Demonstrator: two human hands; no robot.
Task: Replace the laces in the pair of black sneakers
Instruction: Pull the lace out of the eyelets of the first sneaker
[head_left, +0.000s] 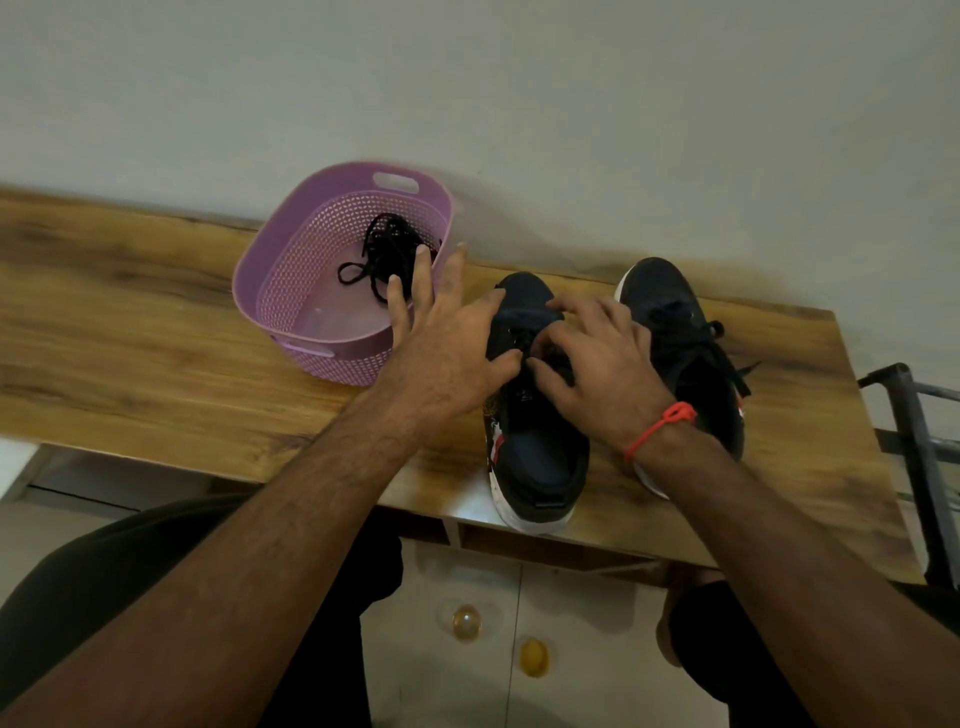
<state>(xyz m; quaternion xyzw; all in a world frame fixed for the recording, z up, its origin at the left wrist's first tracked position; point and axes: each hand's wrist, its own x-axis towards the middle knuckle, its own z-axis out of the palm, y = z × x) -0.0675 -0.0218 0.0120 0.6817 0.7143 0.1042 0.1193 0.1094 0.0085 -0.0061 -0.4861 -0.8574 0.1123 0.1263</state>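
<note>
Black sneakers stand side by side on the wooden bench (130, 332), toes toward the wall. I see the left hand (447, 353) spread wide, fingers straight, holding nothing, its thumb side against the near sneaker (535, 431). The right hand (597, 374) rests on that shoe's lacing, fingers curled; whether this grip pinches a lace I cannot tell. The far sneaker (680, 353) keeps its lace threaded, ends trailing. A pink basket (291, 270) just left of the shoes holds a bundle of black laces (384, 254). Risks, as I judge them: the near sneaker's heel overhangs the bench edge, so a hard tug could tip it off; old and spare laces are both black and could be confused.
</note>
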